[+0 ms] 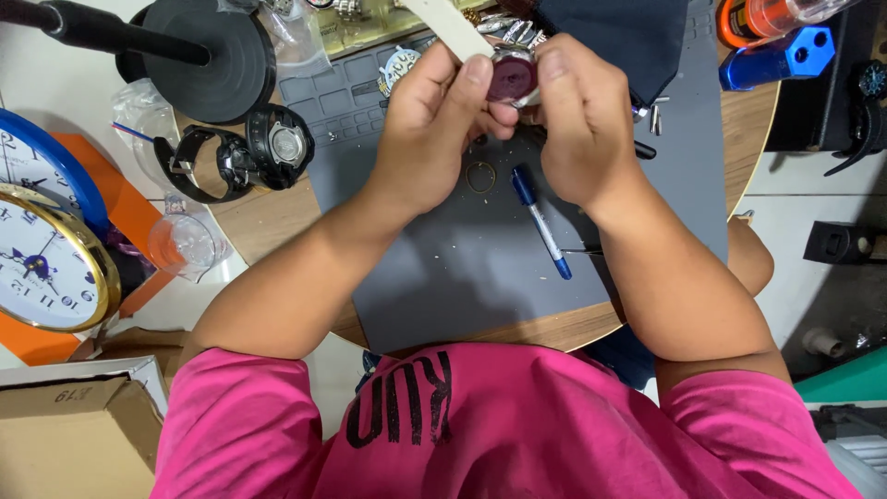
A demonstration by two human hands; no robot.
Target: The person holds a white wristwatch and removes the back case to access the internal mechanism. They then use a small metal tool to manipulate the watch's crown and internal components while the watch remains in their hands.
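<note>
Both hands hold a wristwatch [511, 78] with a dark maroon round face and a pale beige strap that runs up to the top edge. My left hand [432, 129] pinches its left side with thumb and fingers. Gripping the right side of the case, my right hand [577, 120] hides part of it. The watch hangs above a grey work mat [443, 268]. Beneath the hands on the mat lie a small thin ring [479, 176] and a blue pen [541, 222].
A black wristwatch [242, 155] lies at the left on the round wooden table [268, 217]. A black round stand [211, 55] is behind it. Two wall clocks [42, 240] sit far left, a cardboard box [74, 434] below. Blue and orange tools [776, 42] sit top right.
</note>
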